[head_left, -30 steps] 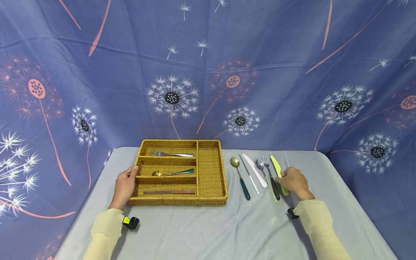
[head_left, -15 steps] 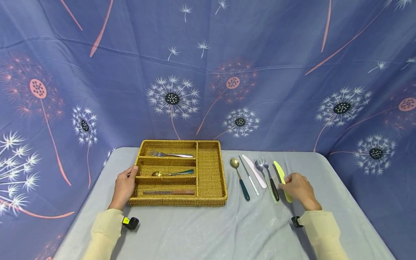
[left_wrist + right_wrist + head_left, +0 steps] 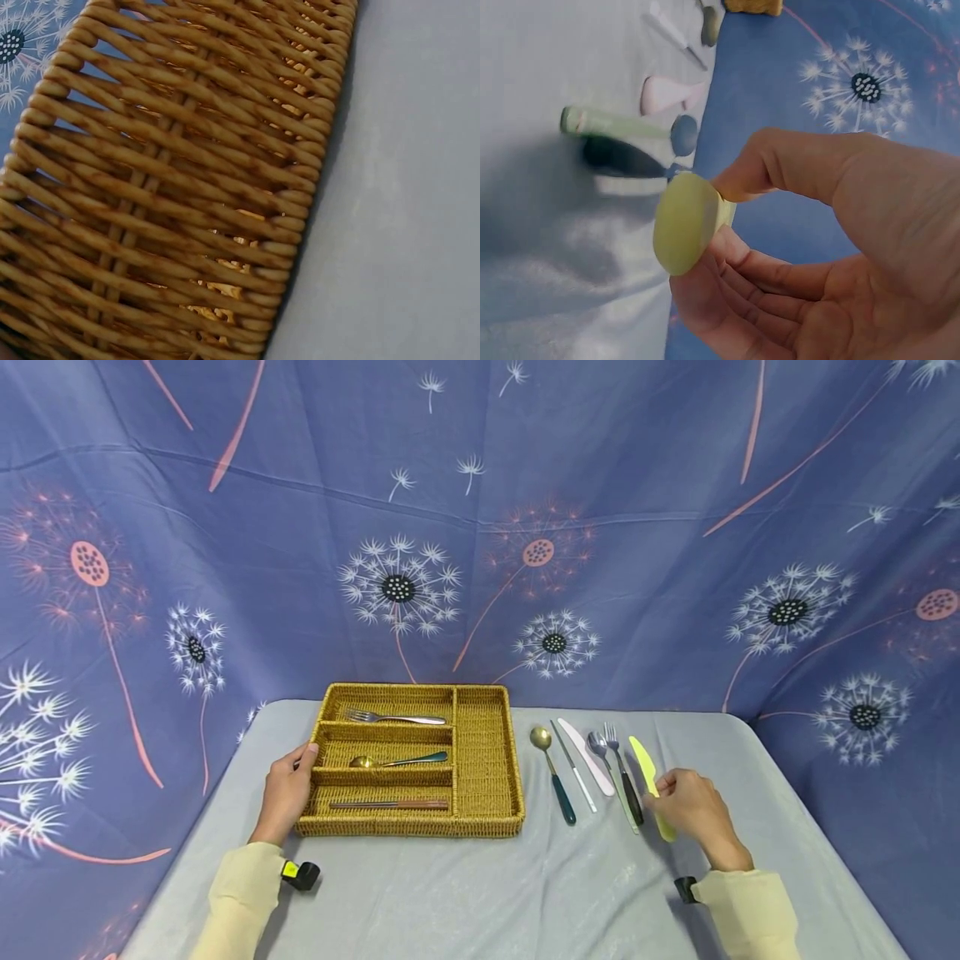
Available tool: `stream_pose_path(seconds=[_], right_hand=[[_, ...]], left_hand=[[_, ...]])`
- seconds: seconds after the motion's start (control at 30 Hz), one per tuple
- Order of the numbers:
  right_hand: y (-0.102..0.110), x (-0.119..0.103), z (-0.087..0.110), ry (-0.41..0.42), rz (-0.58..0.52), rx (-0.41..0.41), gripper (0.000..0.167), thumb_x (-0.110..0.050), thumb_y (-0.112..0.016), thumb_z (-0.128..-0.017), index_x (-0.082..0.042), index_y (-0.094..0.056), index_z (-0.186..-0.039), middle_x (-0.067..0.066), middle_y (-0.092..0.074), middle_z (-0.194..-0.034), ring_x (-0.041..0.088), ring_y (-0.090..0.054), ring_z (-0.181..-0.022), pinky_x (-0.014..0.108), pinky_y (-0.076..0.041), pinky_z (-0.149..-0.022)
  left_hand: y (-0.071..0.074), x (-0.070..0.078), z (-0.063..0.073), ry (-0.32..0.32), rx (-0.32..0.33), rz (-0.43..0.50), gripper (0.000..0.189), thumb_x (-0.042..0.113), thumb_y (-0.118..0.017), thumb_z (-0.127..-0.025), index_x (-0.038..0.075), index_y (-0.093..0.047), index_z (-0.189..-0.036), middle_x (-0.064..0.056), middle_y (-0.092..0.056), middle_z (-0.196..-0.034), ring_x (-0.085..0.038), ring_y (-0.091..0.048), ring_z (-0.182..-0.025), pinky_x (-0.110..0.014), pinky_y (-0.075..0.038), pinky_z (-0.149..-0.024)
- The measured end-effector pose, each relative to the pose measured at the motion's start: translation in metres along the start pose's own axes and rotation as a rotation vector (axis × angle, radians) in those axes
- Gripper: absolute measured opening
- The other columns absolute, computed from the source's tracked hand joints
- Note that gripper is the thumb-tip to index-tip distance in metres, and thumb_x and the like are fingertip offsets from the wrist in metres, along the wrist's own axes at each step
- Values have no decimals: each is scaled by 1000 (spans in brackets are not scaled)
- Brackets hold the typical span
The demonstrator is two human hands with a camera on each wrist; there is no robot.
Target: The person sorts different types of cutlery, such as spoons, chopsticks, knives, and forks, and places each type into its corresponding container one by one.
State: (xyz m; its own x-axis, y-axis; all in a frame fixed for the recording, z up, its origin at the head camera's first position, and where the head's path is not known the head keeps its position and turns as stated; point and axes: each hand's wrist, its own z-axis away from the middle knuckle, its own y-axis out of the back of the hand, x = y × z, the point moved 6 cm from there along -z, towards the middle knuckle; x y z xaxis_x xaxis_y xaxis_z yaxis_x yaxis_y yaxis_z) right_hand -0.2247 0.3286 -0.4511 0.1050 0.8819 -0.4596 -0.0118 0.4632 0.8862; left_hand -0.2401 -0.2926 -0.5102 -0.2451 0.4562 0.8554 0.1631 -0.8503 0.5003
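Observation:
My right hand (image 3: 697, 810) pinches a yellow table knife (image 3: 645, 766) between thumb and fingers at the right of the table. In the right wrist view the knife's rounded handle end (image 3: 684, 225) points toward the camera, and it shows apart from the tablecloth. At the left, my left hand (image 3: 283, 793) grips the side rim of a woven cutlery tray (image 3: 487, 760), thumb over the edge. The tray's woven wall (image 3: 165, 180) fills most of the left wrist view. Its three left compartments hold a fork (image 3: 408, 719), a gold spoon (image 3: 412, 759) and chopsticks (image 3: 420, 804).
Between tray and right hand lie a green-handled gold spoon (image 3: 561, 793), white-handled chopsticks (image 3: 576, 770), a pink knife (image 3: 587, 757), a spoon with a pale green handle (image 3: 624, 797) and a black-handled fork (image 3: 631, 795). A patterned blue curtain (image 3: 480, 602) hangs behind the table.
My right hand has lifted the yellow knife and drawn it slightly right and toward me, away from the black-handled fork. The left hand and tray stay in place.

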Motion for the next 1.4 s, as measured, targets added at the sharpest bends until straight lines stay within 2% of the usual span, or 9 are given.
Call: stream_pose_path(seconds=[0.37,0.6,0.9,1.2,1.4], right_hand=[[6,-26,14,56,9,38,27,-22,-87,-84,-2,-70,-94,2,-66,-81,22,-62,-75,42,-50,-67],[5,-45,21,73,-2,25,26,-20,-86,-85,-3,-69,-92,2,-64,-82,21,-60,-74,38,-48,-66],[6,-73,25,134,-49,35,23,-13,-86,-84,-1,-68,-92,1,-64,-79,17,-58,-69,32,-46,-61],[-8,-108,22,197,-76,-26,17,-11,-81,-86,-3,-68,-94,0,-61,-77,15,-56,-65,31,-46,-62],[-14,-130,19,249,-85,-30,19,-11,-82,-86,-3,-67,-95,0,-62,-79,14,-55,-66,32,-46,-63]], left_hand=[[0,0,0,2,10,1,70,51,-34,-117,1,-36,-166,-25,-33,-170,-47,-25,-159,-63,-23,-129],[1,0,0,-1,15,5,70,50,-34,-117,1,-36,-166,-26,-34,-170,-47,-26,-159,-62,-24,-129],[0,1,0,-2,15,8,70,51,-33,-117,1,-36,-166,-25,-34,-170,-46,-25,-159,-62,-24,-130],[0,0,1,-2,10,4,71,52,-33,-117,1,-35,-166,-26,-33,-170,-47,-26,-159,-62,-24,-129],[0,1,1,-8,3,10,71,52,-33,-117,1,-35,-166,-26,-33,-170,-47,-26,-159,-62,-24,-129]])
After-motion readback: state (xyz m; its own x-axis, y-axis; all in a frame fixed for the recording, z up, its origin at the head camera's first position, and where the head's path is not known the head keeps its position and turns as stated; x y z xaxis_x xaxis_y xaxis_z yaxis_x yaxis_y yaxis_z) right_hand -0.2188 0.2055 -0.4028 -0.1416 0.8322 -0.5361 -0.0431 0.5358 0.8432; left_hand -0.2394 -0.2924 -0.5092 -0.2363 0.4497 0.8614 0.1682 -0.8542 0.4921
